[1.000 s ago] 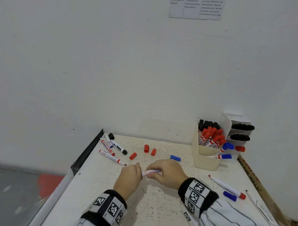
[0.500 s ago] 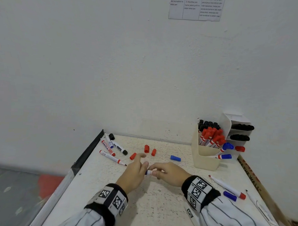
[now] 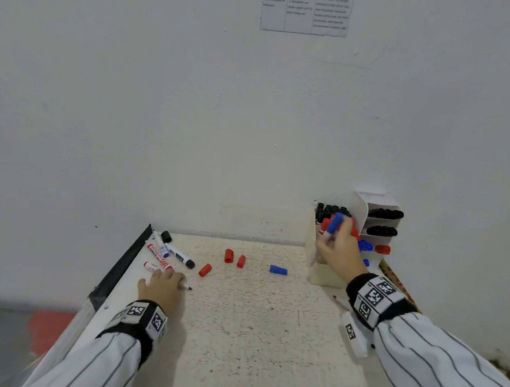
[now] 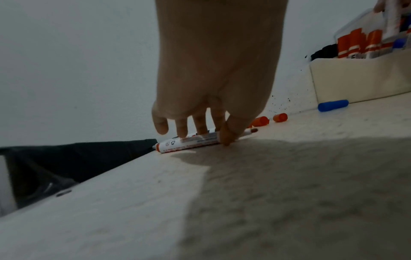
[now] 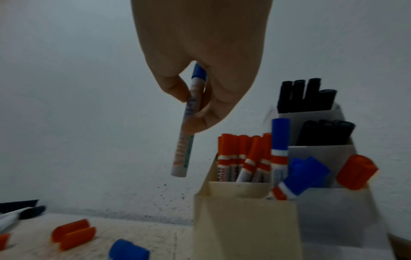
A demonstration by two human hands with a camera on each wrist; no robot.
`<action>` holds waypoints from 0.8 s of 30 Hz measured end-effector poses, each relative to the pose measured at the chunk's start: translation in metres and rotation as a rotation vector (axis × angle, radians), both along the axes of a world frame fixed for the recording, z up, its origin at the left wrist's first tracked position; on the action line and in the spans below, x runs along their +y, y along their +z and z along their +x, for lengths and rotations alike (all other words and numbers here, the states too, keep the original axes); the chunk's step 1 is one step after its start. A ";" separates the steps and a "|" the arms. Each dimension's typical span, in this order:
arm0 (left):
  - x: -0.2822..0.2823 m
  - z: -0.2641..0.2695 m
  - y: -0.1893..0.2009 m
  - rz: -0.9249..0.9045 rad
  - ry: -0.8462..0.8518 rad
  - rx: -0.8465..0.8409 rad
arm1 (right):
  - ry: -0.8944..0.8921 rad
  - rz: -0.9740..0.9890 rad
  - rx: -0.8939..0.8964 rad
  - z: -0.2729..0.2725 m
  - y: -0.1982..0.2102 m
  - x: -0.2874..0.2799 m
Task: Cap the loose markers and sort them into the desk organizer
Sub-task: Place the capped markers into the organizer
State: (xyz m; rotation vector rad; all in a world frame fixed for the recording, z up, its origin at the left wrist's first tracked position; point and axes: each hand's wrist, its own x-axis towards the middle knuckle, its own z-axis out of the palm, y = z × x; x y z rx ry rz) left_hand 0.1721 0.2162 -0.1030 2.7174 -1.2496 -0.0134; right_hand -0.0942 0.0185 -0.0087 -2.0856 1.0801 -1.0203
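Observation:
My right hand (image 3: 332,239) pinches a capped blue marker (image 3: 333,223) upright, just above the cream desk organizer (image 3: 324,274) at the back right. In the right wrist view the blue marker (image 5: 188,126) hangs cap up from my right hand (image 5: 191,109), left of the organizer (image 5: 244,219) with its red, blue and black markers. My left hand (image 3: 168,277) lies on an uncapped red marker (image 3: 185,287) at the table's left. In the left wrist view, thumb and fingers of the left hand (image 4: 204,137) pinch that red marker (image 4: 189,142) on the table.
Three red caps (image 3: 228,255) and a blue cap (image 3: 278,270) lie loose mid-table. More markers (image 3: 181,256) and a black cap (image 3: 166,236) sit at the far left by the black table edge (image 3: 122,263). Another marker (image 3: 338,301) lies partly hidden under my right wrist.
The hands were together mid-table on the blue marker. Since then the right hand has carried it up to the organizer. The left hand has moved left onto the uncapped red marker.

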 end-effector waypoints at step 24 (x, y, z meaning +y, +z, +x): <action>-0.032 -0.033 0.016 -0.221 0.033 0.624 | -0.366 -0.301 0.502 -0.043 -0.017 -0.040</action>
